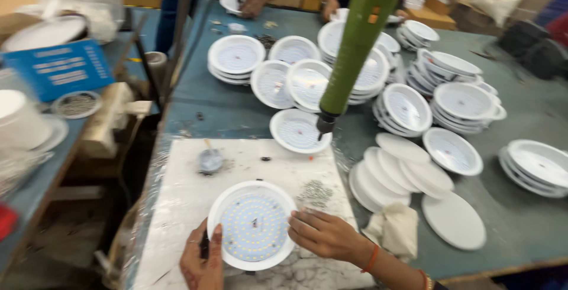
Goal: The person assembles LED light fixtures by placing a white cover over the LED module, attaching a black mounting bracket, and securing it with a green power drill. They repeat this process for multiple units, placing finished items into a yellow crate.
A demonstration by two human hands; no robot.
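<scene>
Both hands are on it: I've got my left hand [202,261] and right hand [322,234] pressed against opposite rims of the round LED lamp [253,225], at the near edge of the white work board [177,207]. Open board stretches ahead, a green hanging screwdriver [355,41] above. Far left sits a blue box [59,68]; right, white discs [408,172] crowd the grey-blue table [520,219].

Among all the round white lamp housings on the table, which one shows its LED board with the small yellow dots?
The LED downlight held between the left hand and right hand on the marble slab; the others show none.
</scene>
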